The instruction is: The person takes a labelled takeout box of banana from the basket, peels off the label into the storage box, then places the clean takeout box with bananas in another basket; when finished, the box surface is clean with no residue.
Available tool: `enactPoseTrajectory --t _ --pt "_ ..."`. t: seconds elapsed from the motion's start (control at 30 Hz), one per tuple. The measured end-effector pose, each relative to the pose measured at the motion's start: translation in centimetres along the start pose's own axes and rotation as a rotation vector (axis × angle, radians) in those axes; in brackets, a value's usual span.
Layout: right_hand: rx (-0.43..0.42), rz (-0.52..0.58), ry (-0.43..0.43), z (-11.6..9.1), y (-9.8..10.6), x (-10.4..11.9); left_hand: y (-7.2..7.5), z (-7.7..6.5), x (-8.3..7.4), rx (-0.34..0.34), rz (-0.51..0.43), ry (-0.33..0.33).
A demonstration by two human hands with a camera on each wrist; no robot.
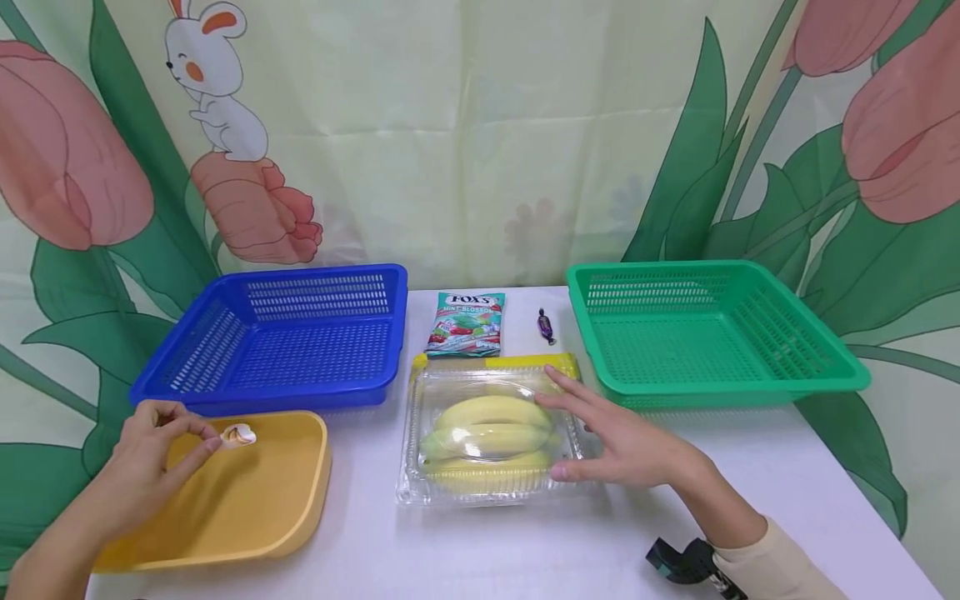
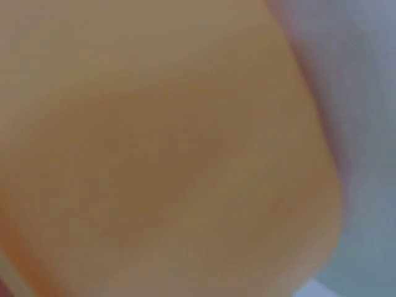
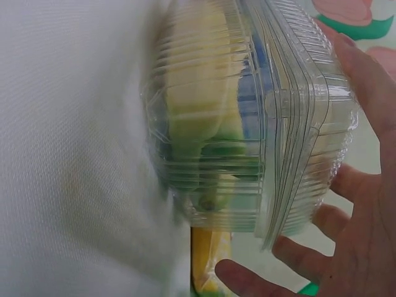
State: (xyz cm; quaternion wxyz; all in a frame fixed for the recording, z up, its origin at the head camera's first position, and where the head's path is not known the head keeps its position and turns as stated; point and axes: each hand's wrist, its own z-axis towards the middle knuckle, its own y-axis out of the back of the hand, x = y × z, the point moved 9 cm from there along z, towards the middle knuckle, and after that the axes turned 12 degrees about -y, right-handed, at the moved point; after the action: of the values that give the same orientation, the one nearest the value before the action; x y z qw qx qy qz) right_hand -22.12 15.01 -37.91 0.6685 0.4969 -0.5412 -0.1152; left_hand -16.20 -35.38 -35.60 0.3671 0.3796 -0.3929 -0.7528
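Observation:
At the left, my left hand (image 1: 161, 450) is over the yellow tray (image 1: 262, 517), thumb and forefinger pinching the edge of a small white piece with brown markings (image 1: 238, 435); its kind is too small to tell. The left wrist view is filled by the blurred tray (image 2: 185, 154). A clear plastic clamshell box (image 1: 420, 483) with bananas (image 1: 491, 425) inside lies mid-table. My right hand (image 1: 622, 433) rests on its right side with fingers spread. In the right wrist view, the fingers (image 3: 303, 257) of that hand reach along the box lid (image 3: 309, 124).
A blue basket (image 1: 270, 400) stands behind the tray, and a green basket (image 1: 720, 392) at the back right. Between them lie a Fox's candy bag (image 1: 467, 325) and a purple wrapped candy (image 1: 545, 327). Something yellow (image 1: 525, 362) shows along the box's far edge.

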Motion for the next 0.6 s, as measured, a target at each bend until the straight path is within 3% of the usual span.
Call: enactPoseTrajectory --t 0.17,0.37,0.47,0.6 --pt "-0.010 -0.010 0.001 -0.3 0.1 0.1 -0.9 -0.3 0.1 -0.034 0.037 -0.086" --pt "-0.004 -0.023 -0.013 0.0 -0.1 -0.1 -1.9 -1.0 -0.2 -0.059 0.013 -0.190" --pt "-0.006 -0.021 -0.005 0.0 0.0 -0.1 -2.3 -1.2 0.0 -0.018 0.033 -0.181" --pt "-0.015 -0.024 0.004 0.0 0.1 0.0 -3.4 -1.7 0.6 0.090 0.054 -0.090"
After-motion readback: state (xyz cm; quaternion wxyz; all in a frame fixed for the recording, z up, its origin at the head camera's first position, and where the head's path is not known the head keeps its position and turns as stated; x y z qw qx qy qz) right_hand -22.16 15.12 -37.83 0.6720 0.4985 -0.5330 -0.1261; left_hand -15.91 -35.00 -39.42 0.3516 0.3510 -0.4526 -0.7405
